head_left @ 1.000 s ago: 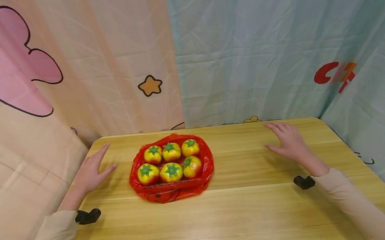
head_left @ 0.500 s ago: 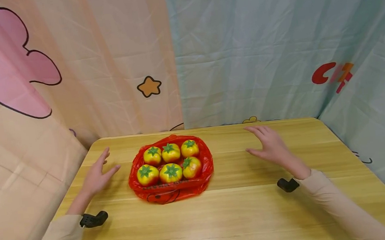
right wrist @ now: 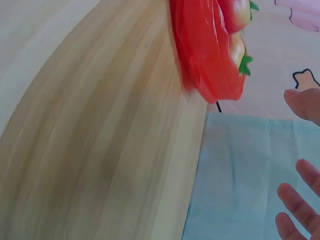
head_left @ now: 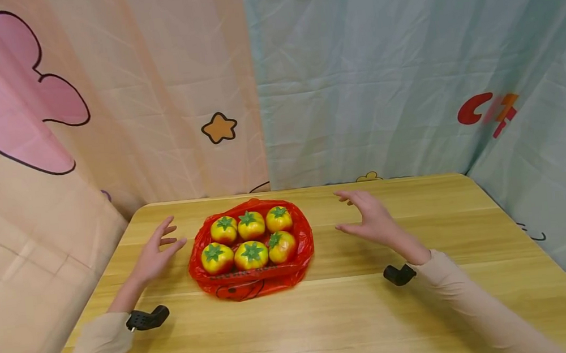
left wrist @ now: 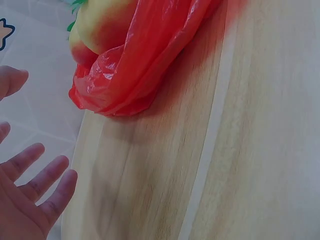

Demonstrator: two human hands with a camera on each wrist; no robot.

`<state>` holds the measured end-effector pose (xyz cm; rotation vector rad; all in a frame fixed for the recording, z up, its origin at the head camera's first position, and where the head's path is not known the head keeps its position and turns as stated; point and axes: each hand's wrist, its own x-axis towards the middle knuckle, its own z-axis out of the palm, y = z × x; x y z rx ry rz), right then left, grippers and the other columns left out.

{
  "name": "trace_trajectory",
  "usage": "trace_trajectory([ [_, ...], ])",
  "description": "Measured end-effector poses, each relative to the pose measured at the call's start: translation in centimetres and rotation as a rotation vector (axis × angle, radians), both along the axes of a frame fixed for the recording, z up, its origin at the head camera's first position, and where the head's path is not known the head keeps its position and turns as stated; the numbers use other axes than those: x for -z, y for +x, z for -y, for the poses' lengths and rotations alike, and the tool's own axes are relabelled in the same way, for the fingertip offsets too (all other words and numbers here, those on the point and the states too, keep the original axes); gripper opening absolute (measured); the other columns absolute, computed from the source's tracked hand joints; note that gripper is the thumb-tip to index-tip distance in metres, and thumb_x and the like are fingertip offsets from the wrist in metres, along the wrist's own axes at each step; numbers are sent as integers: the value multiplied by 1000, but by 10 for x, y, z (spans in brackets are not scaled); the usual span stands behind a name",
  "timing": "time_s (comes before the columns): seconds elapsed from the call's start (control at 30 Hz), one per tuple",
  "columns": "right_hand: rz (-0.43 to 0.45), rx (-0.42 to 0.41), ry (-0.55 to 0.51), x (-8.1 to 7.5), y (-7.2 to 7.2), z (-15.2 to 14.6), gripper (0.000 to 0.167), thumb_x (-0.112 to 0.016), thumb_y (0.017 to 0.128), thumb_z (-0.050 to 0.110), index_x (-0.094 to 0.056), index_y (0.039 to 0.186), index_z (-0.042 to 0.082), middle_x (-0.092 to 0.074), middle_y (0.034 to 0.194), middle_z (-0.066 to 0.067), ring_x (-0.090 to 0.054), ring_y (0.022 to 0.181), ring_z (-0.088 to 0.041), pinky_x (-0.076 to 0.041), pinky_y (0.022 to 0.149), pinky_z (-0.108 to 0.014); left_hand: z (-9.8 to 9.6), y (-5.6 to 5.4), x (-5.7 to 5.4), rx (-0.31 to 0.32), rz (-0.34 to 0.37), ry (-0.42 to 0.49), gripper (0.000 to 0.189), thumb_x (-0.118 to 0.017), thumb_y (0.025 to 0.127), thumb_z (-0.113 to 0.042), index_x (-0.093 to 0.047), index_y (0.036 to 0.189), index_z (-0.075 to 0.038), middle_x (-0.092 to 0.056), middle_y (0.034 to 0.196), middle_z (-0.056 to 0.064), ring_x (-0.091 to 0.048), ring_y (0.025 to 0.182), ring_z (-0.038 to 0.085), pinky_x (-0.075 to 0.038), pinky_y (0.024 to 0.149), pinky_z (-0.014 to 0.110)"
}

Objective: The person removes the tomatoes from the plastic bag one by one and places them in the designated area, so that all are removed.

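Note:
A red plastic bag [head_left: 245, 289], its mouth spread wide, lies on the table with several yellow-and-red persimmon-like fruits [head_left: 251, 253] inside, each topped by a green star-shaped calyx. Just left of the bag hovers my left hand [head_left: 154, 257], fingers spread and thumb toward the bag, touching nothing. On the bag's other side, a wider gap away, my right hand [head_left: 371, 220] is held with thumb and fingers apart and nothing in them. Both wrist views show the bag's side, the left one with the red bag wall [left wrist: 145, 65] beyond the spread fingers [left wrist: 55, 175].
The wooden table [head_left: 297, 328] carries the bag left of its middle. Behind it hangs a printed curtain [head_left: 345, 79], and more cloth closes in both sides. A black wrist camera [head_left: 148, 318] sits on the left wrist, another black camera [head_left: 399, 275] on the right.
Both hands have moved inward toward the bag, the right hand farther leftward than the left hand has come rightward. The bag and its fruits have stayed in place.

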<state>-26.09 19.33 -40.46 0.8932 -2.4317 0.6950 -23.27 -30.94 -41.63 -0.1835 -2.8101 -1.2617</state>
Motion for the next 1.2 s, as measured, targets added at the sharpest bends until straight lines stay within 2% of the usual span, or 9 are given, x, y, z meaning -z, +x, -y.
trace_trajectory([
  [0.33, 94, -93, -43, 3, 3, 32, 73, -84, 72, 27, -52, 134, 7, -63, 115, -9, -59, 104, -29, -50, 90, -45, -15, -7, 1, 19, 12, 54, 68, -54, 98, -31, -19, 154, -13, -36, 145, 30, -48, 122, 47, -43, 97, 60],
  [0.5, 133, -154, -87, 7, 3, 45, 73, -85, 71, 24, -52, 133, 6, -61, 121, -10, -59, 106, -31, -50, 91, -45, -18, -13, 6, 33, 4, 76, 67, -54, 98, -30, -20, 154, -15, -34, 145, 31, -48, 120, 48, -43, 98, 60],
  [0.7, 191, -171, -106, 11, 4, 58, 74, -85, 71, 27, -51, 134, 7, -61, 123, -14, -58, 109, -33, -47, 95, -49, -20, -19, 12, 41, 13, 93, 66, -56, 97, -27, -23, 153, -13, -37, 142, 31, -50, 118, 48, -44, 97, 59],
  [0.93, 312, -217, -155, 9, 6, 73, 72, -84, 73, 26, -52, 134, 3, -58, 125, -20, -54, 111, -39, -45, 95, -55, -20, -21, 18, 52, 21, 110, 67, -57, 97, -24, -21, 153, -11, -40, 137, 33, -50, 116, 49, -44, 97, 60],
  [1.2, 457, -244, -168, 10, 9, 87, 69, -82, 76, 24, -51, 135, 5, -55, 128, -19, -49, 115, -36, -43, 97, -55, -22, -26, 25, 82, 46, 105, 68, -58, 96, -22, -20, 152, -10, -42, 135, 33, -50, 115, 50, -44, 96, 60],
])
